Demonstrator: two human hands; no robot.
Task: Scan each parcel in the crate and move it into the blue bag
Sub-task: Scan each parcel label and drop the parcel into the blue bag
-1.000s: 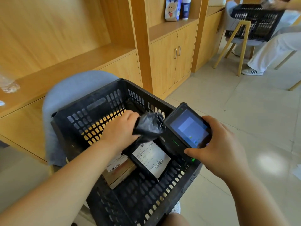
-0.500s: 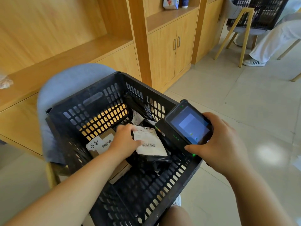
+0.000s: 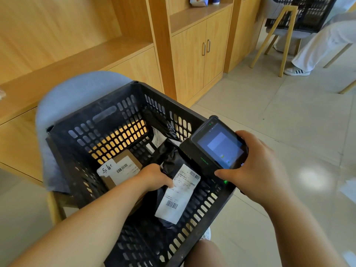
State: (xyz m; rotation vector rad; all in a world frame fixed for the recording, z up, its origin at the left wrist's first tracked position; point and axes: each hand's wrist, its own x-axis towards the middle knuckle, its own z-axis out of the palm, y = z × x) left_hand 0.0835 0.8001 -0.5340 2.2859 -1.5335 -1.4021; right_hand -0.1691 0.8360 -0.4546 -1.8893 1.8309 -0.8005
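Wood cabinets (image 3: 196, 51) and a tiled floor (image 3: 289, 112) surround a grey chair (image 3: 77, 93) carrying the black crate (image 3: 173, 102). The left hand (image 3: 154, 177) curls its fingers round the black parcel (image 3: 171, 160), whose label (image 3: 181, 189) lies face up just below them. A cardboard parcel (image 3: 123, 166) sits beside the knuckles. The right hand (image 3: 258, 166) wraps its fingers round the scanner (image 3: 219, 147), just right of that label. This looks like the scanning step: next, aim at the barcode (image 3: 171, 205), then reach the unseen blue bag.

Three parcels (image 3: 177, 191) (image 3: 123, 166) (image 3: 158, 138), two crates (image 3: 92, 116) (image 3: 312, 14) — one scanner (image 3: 219, 147), two hands (image 3: 154, 176) (image 3: 258, 166)
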